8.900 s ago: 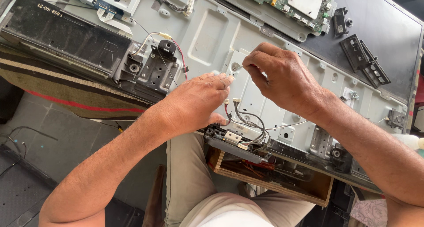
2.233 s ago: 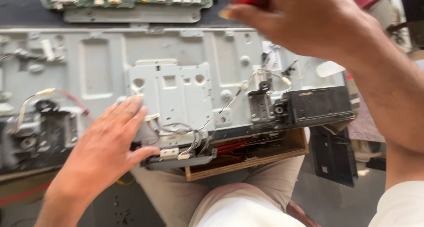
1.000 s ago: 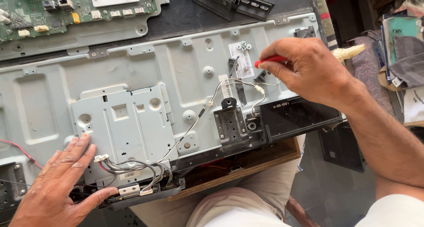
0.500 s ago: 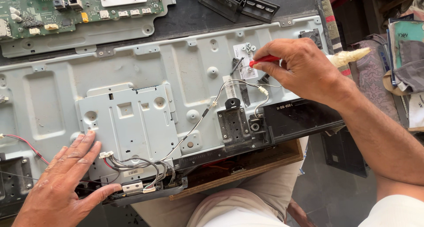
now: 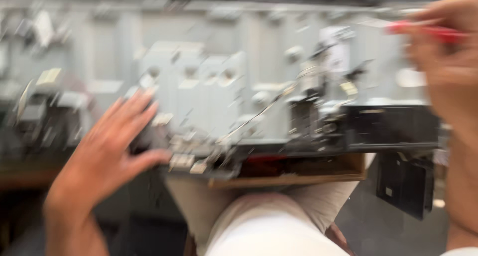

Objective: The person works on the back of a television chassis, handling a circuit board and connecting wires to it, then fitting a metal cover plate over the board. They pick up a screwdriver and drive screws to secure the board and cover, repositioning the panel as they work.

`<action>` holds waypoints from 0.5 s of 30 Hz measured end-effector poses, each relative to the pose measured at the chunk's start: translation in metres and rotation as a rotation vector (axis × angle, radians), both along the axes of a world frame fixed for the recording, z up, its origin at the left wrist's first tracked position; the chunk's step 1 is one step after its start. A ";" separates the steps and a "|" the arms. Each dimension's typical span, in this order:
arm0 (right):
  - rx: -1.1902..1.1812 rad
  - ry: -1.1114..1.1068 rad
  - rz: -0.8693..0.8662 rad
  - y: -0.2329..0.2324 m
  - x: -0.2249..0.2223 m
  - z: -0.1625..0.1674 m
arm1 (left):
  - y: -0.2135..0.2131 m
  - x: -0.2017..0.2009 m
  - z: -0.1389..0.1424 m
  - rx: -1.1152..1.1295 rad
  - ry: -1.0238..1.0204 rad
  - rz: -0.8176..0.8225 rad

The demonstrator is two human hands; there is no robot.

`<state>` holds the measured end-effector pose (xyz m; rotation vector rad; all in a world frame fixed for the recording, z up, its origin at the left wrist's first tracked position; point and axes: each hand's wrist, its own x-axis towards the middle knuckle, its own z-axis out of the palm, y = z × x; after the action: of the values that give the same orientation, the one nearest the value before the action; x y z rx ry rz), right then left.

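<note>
Heavy motion blur across the whole view. Left hand [image 5: 107, 156], lower left of the frame, spread wide and flat, fingertips pressing the near edge of the pale grey stamped-metal chassis panel [image 5: 209, 82] that fills the upper half. Right hand [image 5: 445, 74], far right edge, closed around a slim red-handled tool [image 5: 428, 32] up in the top right corner (tip lost in the blur). Thin wires [image 5: 269, 109] trailing at centre, black rectangular module [image 5: 391, 126] just right of them, wooden board [image 5: 298, 174] underneath. Best to steady the panel firmly, bring the tool down square, well clear of those wires.
</note>
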<state>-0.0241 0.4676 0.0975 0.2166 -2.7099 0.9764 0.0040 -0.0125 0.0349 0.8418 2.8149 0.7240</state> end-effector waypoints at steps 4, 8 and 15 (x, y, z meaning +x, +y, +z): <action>-0.438 -0.184 0.027 -0.031 0.027 -0.017 | -0.003 0.011 0.002 -0.017 0.113 -0.011; -0.753 -0.309 0.110 -0.053 0.064 -0.030 | -0.016 0.048 0.002 0.209 0.249 0.165; -0.858 -0.322 0.220 -0.089 0.127 -0.047 | -0.009 0.126 -0.050 0.925 0.328 0.715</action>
<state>0.1028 0.3787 0.0502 0.1953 -2.2592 2.2786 0.1296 -0.0216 -0.0154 -0.0857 2.9839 2.2603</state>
